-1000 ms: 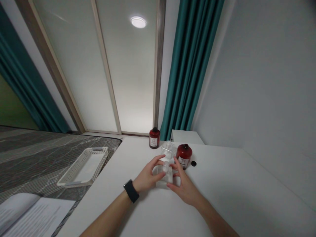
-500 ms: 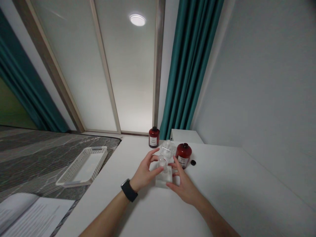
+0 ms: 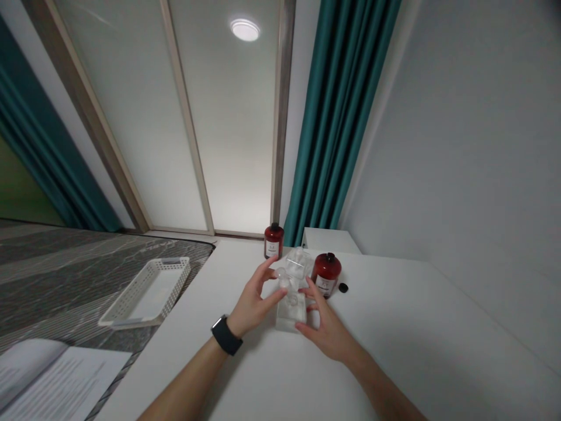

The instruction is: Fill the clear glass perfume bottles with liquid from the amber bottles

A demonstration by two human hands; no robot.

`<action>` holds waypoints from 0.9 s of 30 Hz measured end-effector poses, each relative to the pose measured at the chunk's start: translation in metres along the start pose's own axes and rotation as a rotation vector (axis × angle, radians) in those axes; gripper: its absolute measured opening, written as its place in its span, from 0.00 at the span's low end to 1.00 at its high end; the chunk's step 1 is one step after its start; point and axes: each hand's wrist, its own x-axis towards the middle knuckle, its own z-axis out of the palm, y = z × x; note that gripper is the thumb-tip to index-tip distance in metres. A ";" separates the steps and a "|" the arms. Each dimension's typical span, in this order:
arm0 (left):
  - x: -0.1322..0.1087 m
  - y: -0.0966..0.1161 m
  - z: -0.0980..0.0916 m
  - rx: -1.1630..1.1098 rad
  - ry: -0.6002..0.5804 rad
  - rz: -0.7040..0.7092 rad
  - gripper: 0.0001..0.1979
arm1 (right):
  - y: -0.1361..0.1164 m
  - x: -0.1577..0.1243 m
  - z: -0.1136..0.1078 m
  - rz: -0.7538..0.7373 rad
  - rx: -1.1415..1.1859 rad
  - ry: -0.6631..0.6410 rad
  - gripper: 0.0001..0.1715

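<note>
Head view: my left fingers (image 3: pixel 276 298) pinch clear stopper (image 3: pixel 284 282). Since second ago, stopper has shifted up and left, off front clear bottle (image 3: pixel 291 316); round neck now shows bare, so I judge bottle open. It stands upright on white worktop (image 3: pixel 421 356), just in front of rear clear bottle (image 3: pixel 297 264). My right fingers (image 3: pixel 316 293) clasp its right side, seemingly steadying it. Just right, large red bottle (image 3: pixel 326 270) and black cap (image 3: pixel 343 287) haven't moved; small red bottle (image 3: pixel 274 238) stands farther back.

Head view, facing forward-down over table (image 3: pixel 421 345); not close, apparently wide-angle.
</note>
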 end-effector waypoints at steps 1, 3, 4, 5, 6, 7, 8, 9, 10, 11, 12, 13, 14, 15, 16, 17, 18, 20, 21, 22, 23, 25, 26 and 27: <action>0.000 0.000 -0.001 0.024 0.001 0.016 0.32 | 0.000 0.000 0.000 -0.002 -0.004 0.000 0.56; 0.001 0.000 -0.002 0.068 -0.006 0.046 0.27 | 0.001 0.001 0.000 -0.008 -0.012 -0.001 0.56; 0.000 0.001 -0.002 0.083 -0.012 0.058 0.25 | 0.001 0.001 0.000 -0.014 -0.015 -0.001 0.56; 0.000 0.001 -0.002 0.094 -0.017 0.065 0.24 | 0.001 0.001 0.000 -0.020 -0.018 -0.002 0.56; 0.000 0.001 -0.002 0.101 -0.018 0.068 0.23 | 0.002 0.001 0.000 -0.024 -0.018 -0.001 0.56; 0.000 0.001 -0.003 0.107 -0.013 0.069 0.23 | 0.002 0.000 0.000 -0.027 -0.019 -0.001 0.56; -0.001 0.001 -0.003 0.110 -0.001 0.070 0.23 | 0.002 0.000 0.000 -0.030 -0.018 0.000 0.56; -0.001 0.001 -0.004 0.111 0.015 0.070 0.23 | 0.003 -0.001 0.000 -0.030 -0.018 -0.001 0.56; -0.001 0.000 -0.004 0.109 0.033 0.071 0.23 | 0.003 -0.001 0.000 -0.029 -0.017 -0.005 0.56; -0.001 0.000 -0.005 0.104 0.053 0.072 0.23 | 0.004 -0.001 0.000 -0.028 -0.017 -0.007 0.56; 0.000 0.000 -0.006 0.096 0.070 0.075 0.23 | 0.004 -0.001 0.000 -0.029 -0.019 -0.009 0.55; 0.000 0.000 -0.007 0.087 0.084 0.076 0.23 | 0.004 -0.001 0.000 -0.032 -0.021 -0.010 0.55; 0.001 0.001 -0.007 0.078 0.093 0.078 0.23 | 0.004 -0.001 0.000 -0.036 -0.025 -0.009 0.55; 0.001 0.001 -0.008 0.071 0.097 0.080 0.23 | 0.004 -0.001 0.000 -0.041 -0.028 -0.007 0.55; 0.002 0.002 -0.009 0.065 0.099 0.080 0.23 | 0.004 -0.001 0.000 -0.045 -0.032 -0.005 0.55; 0.002 0.002 -0.009 0.060 0.100 0.080 0.23 | 0.003 -0.001 0.000 -0.046 -0.034 -0.005 0.55; 0.002 0.003 -0.010 0.056 0.101 0.080 0.23 | 0.003 -0.001 0.000 -0.042 -0.036 -0.007 0.54; 0.002 0.004 -0.010 0.049 0.108 0.081 0.23 | 0.002 -0.001 0.000 -0.035 -0.039 -0.010 0.54; 0.001 0.004 -0.010 0.049 0.113 0.082 0.23 | 0.001 -0.001 0.000 -0.034 -0.041 -0.013 0.54; 0.001 0.003 -0.009 0.054 0.112 0.082 0.23 | 0.000 -0.001 0.000 -0.035 -0.043 -0.015 0.54; 0.000 0.003 -0.009 0.062 0.106 0.081 0.23 | 0.000 -0.001 0.000 -0.037 -0.044 -0.014 0.54; -0.001 0.002 -0.008 0.081 0.084 0.073 0.22 | -0.001 -0.001 0.000 -0.037 -0.043 -0.009 0.55; -0.001 0.002 -0.008 0.089 0.076 0.069 0.22 | -0.001 0.000 0.000 -0.035 -0.041 -0.006 0.55; -0.001 0.002 -0.008 0.093 0.074 0.066 0.22 | -0.001 0.000 0.000 -0.033 -0.040 -0.004 0.55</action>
